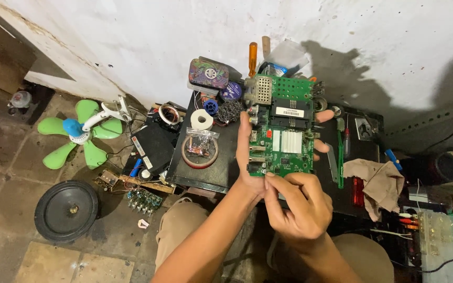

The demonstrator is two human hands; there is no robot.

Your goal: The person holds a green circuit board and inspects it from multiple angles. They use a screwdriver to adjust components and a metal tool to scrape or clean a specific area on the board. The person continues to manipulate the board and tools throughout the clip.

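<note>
Stained white plaster backs a low black table (205, 175) crowded with repair clutter. One green circuit board (284, 126) is held up over it, between the table and the camera. The left hand (247, 157) is wrapped around the board, thumb along the left edge and fingertips showing past the right edge. The right hand (297, 207) is pinched narrow at the bottom edge, thumb and forefinger touching the board (whether they grip a small part there I cannot tell). The board looks light and stiff but fragile, with a finned heatsink and connectors standing proud; the bare edges are the safest hold. One orange-handled screwdriver (252, 57) stands behind it, one solder roll (202, 119) lies left, one cloth (376, 181) right. On the floor sit one green fan (79, 137) and one black speaker (66, 209).
</note>
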